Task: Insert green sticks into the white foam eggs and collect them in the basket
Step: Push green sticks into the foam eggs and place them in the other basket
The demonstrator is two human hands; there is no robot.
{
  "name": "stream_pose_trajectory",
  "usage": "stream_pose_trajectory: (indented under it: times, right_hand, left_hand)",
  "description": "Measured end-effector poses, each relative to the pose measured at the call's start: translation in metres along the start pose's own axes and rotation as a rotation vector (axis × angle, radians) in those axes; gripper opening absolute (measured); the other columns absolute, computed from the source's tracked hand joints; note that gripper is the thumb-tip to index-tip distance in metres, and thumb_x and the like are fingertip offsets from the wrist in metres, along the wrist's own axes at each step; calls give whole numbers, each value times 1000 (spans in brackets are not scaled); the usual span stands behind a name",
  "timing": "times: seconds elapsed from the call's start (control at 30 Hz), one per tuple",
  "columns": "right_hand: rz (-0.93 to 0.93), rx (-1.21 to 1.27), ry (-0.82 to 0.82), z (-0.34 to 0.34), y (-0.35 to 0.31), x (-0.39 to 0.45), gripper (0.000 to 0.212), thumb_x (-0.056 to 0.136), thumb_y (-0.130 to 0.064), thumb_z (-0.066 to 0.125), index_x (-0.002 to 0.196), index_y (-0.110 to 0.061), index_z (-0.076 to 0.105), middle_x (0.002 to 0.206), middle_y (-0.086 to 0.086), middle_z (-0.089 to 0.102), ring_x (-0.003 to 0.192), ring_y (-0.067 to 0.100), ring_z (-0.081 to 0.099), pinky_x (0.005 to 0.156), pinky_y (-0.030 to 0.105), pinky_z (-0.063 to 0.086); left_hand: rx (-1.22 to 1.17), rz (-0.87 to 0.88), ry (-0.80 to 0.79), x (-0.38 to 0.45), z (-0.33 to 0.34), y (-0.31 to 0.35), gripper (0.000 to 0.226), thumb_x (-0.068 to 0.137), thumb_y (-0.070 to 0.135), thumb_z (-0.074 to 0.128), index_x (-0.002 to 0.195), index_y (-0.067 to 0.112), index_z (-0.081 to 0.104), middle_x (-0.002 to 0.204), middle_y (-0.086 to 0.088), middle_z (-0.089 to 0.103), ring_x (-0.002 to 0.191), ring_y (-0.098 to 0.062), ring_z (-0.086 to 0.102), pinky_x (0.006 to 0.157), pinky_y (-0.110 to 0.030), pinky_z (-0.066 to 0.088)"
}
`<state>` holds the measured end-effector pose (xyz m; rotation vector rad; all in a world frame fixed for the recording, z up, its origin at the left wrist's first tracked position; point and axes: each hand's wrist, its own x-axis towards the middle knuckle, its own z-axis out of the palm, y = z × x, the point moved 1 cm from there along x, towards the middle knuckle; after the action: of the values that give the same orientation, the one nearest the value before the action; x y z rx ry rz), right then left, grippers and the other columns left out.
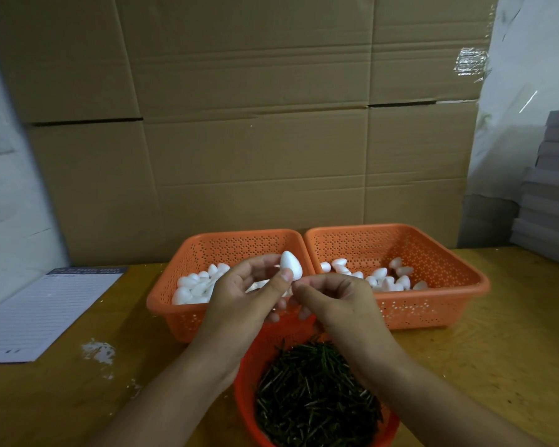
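Egg held above the baskets, stick hidden

Left hand (239,285) pinches a foam egg (291,265); right hand (333,295) is curled at its base, contents unclear. Pushed off-centre, a stick could tear the foam.

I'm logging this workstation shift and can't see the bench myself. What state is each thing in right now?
left hand: pinches a foam egg.
right hand: fingers curled just under the egg; stick not visible.
foam egg: held upright above the baskets.
left basket: partly filled with white eggs.
right basket: thin layer of eggs; sticks not discernible.
round basket: heaped with green sticks.
lined pad: lying flat on the table.
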<state>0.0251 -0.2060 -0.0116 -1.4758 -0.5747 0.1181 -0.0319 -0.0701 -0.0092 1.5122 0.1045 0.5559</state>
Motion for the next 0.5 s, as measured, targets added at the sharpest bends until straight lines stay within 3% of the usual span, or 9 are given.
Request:
stream_pose_trajectory:
  times: [0.13, 0.23, 0.33, 0.4, 0.5]
  right_hand:
    - [10, -80, 21, -16, -6, 10, 23, 93, -17, 63, 73, -12, 73, 60, 2, 67, 53, 7, 58, 48, 17, 43]
    - [3, -217, 103, -39, -11, 23, 23, 94, -17, 64, 74, -12, 72, 65, 5, 71, 52, 11, 61, 48, 21, 46]
    - [-20, -489, 220, -66, -9, 37, 25, 91, -23, 66, 71, -9, 73, 66, 8, 71, 61, 24, 68, 54, 33, 48]
    - [-2, -637, 246, -79, -4, 44, 31, 90, -25, 65, 71, 0, 70, 68, 20, 68, 57, 35, 59, 53, 35, 41]
    - [34, -738, 265, -86, 5, 47, 38, 90, -30, 63, 72, 2, 69, 68, 23, 67, 50, 22, 48, 52, 31, 34]
  left_hand:
    - [227, 83, 112, 20, -28, 3, 13, 91, 30, 70, 103, 35, 70, 92, 11, 73, 79, -1, 69, 66, -19, 53]
    - [672, 197, 128, 33, -57, 0, 10, 96, 27, 64, 98, 34, 70, 99, 20, 71, 94, 3, 64, 82, -22, 49]
    - [1072, 126, 18, 34, -69, -7, 21, 98, 47, 53, 108, 37, 68, 114, 22, 63, 108, -5, 58, 83, -27, 45]
    - [1230, 27, -65, 31, -70, -10, 34, 97, 62, 41, 102, 41, 67, 103, 24, 61, 102, -8, 60, 80, -29, 47]
    - [1326, -12, -107, 28, -68, -10, 48, 94, 71, 28, 98, 41, 66, 89, 20, 62, 87, -3, 58, 75, -28, 47]
